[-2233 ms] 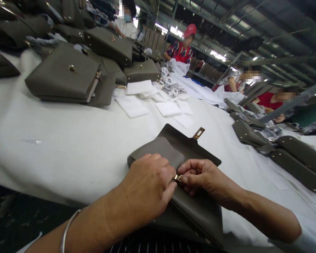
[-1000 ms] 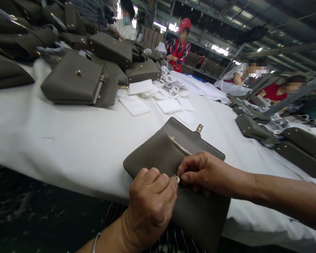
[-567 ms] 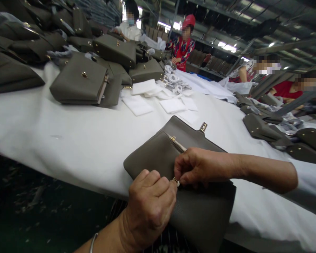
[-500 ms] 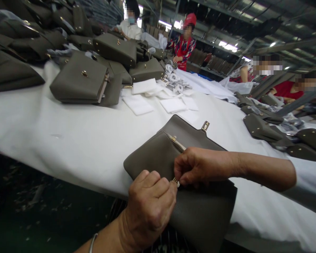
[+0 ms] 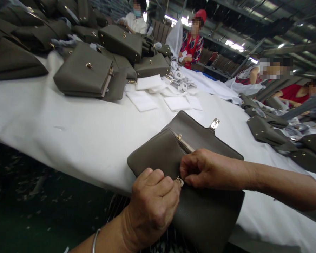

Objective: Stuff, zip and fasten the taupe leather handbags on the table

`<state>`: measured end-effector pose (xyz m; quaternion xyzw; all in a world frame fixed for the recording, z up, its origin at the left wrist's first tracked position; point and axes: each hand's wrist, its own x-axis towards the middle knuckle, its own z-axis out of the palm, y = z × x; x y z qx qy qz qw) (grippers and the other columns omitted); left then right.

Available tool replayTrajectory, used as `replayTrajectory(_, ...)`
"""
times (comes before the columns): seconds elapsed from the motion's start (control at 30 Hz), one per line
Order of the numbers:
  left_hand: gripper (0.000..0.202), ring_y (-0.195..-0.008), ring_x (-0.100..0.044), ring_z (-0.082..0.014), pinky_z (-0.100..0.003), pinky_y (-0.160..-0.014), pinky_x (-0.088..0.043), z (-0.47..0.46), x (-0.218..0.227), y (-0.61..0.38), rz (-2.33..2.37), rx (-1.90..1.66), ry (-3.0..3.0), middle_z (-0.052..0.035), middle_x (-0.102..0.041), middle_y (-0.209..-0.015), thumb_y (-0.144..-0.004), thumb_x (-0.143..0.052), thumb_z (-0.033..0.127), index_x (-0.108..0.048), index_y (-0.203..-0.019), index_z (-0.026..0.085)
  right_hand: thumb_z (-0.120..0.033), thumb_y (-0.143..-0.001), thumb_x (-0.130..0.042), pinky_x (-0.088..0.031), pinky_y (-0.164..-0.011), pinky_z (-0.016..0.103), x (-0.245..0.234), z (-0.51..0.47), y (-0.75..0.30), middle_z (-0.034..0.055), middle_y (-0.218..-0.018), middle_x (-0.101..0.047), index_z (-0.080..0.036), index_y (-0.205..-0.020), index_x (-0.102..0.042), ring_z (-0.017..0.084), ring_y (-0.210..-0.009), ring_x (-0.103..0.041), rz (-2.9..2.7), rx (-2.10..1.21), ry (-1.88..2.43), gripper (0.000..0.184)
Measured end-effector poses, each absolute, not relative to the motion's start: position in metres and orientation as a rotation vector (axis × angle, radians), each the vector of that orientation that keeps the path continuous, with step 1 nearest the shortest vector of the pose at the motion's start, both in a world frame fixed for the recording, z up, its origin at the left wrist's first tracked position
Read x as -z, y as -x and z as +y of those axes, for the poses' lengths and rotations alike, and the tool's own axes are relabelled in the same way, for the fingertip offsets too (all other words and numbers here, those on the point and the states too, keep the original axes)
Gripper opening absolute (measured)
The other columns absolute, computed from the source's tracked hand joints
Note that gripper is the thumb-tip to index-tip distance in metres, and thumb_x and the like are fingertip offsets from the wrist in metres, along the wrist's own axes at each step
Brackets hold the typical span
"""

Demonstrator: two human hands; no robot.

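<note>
A dark olive handbag (image 5: 158, 151) lies tilted at the table's front edge, its flap (image 5: 200, 131) folded back. A metal clasp plate (image 5: 215, 123) stands out from the flap's edge. Near the bag's open top shows a zip pull (image 5: 179, 136). My left hand (image 5: 154, 203) is closed, its fingertips on a small gold turn-lock (image 5: 179, 181) with a whitish bit beside it. Just right of the lock, my right hand (image 5: 202, 168) is closed in a pinch over the bag; whatever lies between its fingertips is hidden.
A white-covered table (image 5: 89, 130) spreads ahead. Olive handbags (image 5: 81, 70) are heaped at the left, more bags (image 5: 265, 130) at the right. White foam pads (image 5: 144, 100) and wrapped metal fittings (image 5: 181, 77) lie beyond my bag. Several co-workers, one in a red cap (image 5: 200, 15), stand farther off.
The view has shifted slightly, so things sit a little farther right. My right fingertips have drawn slightly away from the lock. A co-worker at the back now has white material raised.
</note>
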<state>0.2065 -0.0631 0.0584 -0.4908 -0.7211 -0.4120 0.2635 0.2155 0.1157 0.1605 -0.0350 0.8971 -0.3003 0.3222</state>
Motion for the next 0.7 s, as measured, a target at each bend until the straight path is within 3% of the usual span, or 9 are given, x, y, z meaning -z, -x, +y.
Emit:
replayTrajectory(0.13, 0.008, -0.06, -0.04, -0.015, -0.034, -0.057, -0.027, -0.063, -0.058, -0.206, -1.946, 1.123, 1.308, 0.0006, -0.055, -0.058, -0.08, -0.063, 0.007, -0.067, -0.082, 0.014, -0.011, -0.078, -0.057, -0.044, -0.06, 0.019, -0.161, 0.119, -0.214, 0.0012, -0.077, -0.065, -0.013, -0.096, -0.065, 0.011, -0.066, -0.056, 2.393, 0.743, 0.314, 0.019)
replayTrajectory(0.3, 0.009, -0.061, -0.04, -0.0148, -0.034, -0.057, -0.026, -0.065, -0.053, -0.205, -1.933, 1.131, 1.327, 0.0008, -0.055, -0.058, -0.079, -0.064, 0.008, -0.067, -0.085, 0.014, -0.009, -0.086, -0.053, -0.045, -0.074, 0.022, -0.163, 0.122, -0.208, 0.0045, -0.089, -0.069, -0.015, -0.098, -0.069, 0.013, -0.08, -0.062, 2.398, 0.577, 0.675, 0.021)
replayTrajectory(0.7, 0.012, -0.062, -0.042, -0.0146, -0.033, -0.059, -0.027, -0.066, -0.052, -0.206, -1.957, 1.138, 1.358, 0.0004, -0.058, -0.062, -0.081, -0.062, 0.009, -0.066, -0.092, 0.015, -0.01, -0.087, -0.055, -0.038, -0.062, 0.021, -0.177, 0.112, -0.187, 0.004, -0.081, -0.066, -0.014, -0.086, -0.063, 0.011, -0.069, -0.056, 2.248, 0.247, 0.928, 0.01)
